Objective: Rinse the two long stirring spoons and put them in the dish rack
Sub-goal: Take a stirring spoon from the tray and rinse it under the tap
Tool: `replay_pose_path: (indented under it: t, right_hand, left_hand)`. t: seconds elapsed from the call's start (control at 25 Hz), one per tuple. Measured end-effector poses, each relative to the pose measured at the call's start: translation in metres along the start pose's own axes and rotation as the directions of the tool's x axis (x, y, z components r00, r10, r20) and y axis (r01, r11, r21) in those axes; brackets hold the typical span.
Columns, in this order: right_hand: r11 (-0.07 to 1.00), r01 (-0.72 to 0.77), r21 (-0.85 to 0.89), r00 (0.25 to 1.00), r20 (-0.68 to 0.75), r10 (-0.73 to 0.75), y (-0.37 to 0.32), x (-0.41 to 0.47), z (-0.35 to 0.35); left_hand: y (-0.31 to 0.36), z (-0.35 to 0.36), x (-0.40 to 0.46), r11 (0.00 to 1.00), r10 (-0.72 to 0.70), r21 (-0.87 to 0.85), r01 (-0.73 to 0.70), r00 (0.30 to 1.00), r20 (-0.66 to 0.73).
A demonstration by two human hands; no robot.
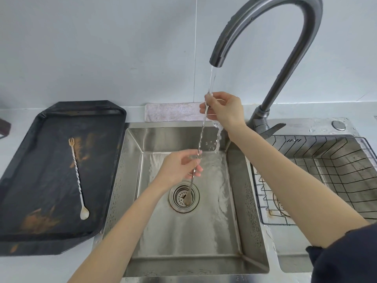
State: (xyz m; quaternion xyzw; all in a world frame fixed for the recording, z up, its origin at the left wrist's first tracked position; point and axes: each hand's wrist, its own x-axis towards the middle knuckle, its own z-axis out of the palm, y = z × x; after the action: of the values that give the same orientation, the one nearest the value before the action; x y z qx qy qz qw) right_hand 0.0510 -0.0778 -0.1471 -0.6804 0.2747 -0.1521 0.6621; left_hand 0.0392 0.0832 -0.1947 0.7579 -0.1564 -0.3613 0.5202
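I hold one long twisted stirring spoon [201,137] nearly upright over the sink [183,231], under the running water. My right hand [224,111] pinches its forked top end just below the tap's stream. My left hand [179,166] grips the lower shaft, and the dirty bowl hangs over the drain [179,199]. The second stirring spoon [78,178] lies on the black tray [30,160] at the left, fork end far, bowl end near. The wire dish rack [326,170] sits in the right basin, with no spoon in it.
The dark curved tap [295,48] arches over the sink from the right, with water running. A folded pale cloth [173,112] lies behind the sink against the wall. The tray carries brown smears. My dark right sleeve [346,256] is at the lower right.
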Motion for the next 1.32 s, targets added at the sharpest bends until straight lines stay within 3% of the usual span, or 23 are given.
replay_pose_path:
  t: [0.12, 0.24, 0.44, 0.52, 0.68, 0.8, 0.96, 1.08, 1.32]
  right_hand:
    - [0.971, 0.062, -0.229, 0.998, -0.006, -0.065, 0.015, -0.001, -0.001]
    - [0.825, 0.140, -0.548, 0.990, 0.076, -0.117, 0.033, -0.008, -0.004]
    - [0.571, 0.324, -0.754, 0.936, 0.342, -0.080, 0.060, -0.027, -0.012]
    - [0.493, 0.347, -0.798, 0.932, 0.353, -0.084, 0.065, -0.038, -0.013]
    - [0.508, 0.305, -0.806, 0.947, 0.311, -0.075, 0.068, -0.055, -0.011]
    - [0.627, 0.288, -0.724, 0.951, 0.295, -0.096, 0.074, -0.060, -0.010]
    - [0.667, 0.217, -0.713, 0.970, 0.236, -0.064, 0.082, -0.060, -0.011]
    - [0.716, 0.152, -0.682, 0.981, 0.194, -0.024, 0.085, -0.060, -0.011]
    - [0.714, 0.105, -0.692, 0.989, 0.147, -0.003, 0.083, -0.061, -0.014]
  left_hand:
    - [0.009, -0.003, -0.010, 0.998, 0.066, -0.019, -0.065, 0.996, 0.066]
    - [0.017, -0.010, -0.013, 0.993, 0.095, -0.073, -0.089, 0.992, 0.080]
    - [0.025, -0.013, -0.011, 0.988, 0.064, -0.146, -0.049, 0.993, 0.099]
    - [0.029, -0.012, -0.006, 0.984, 0.053, -0.178, -0.029, 0.990, 0.130]
    - [0.038, -0.003, 0.009, 0.981, 0.033, -0.192, -0.005, 0.989, 0.142]
    - [0.044, 0.001, 0.022, 0.971, 0.002, -0.238, 0.028, 0.992, 0.128]
    - [0.052, 0.000, 0.035, 1.000, -0.025, -0.007, 0.026, 0.996, 0.087]
    - [0.058, 0.001, 0.044, 0.986, 0.050, 0.159, -0.048, 0.999, -0.009]
    - [0.067, 0.000, 0.049, 0.972, 0.152, 0.201, -0.121, 0.977, -0.147]
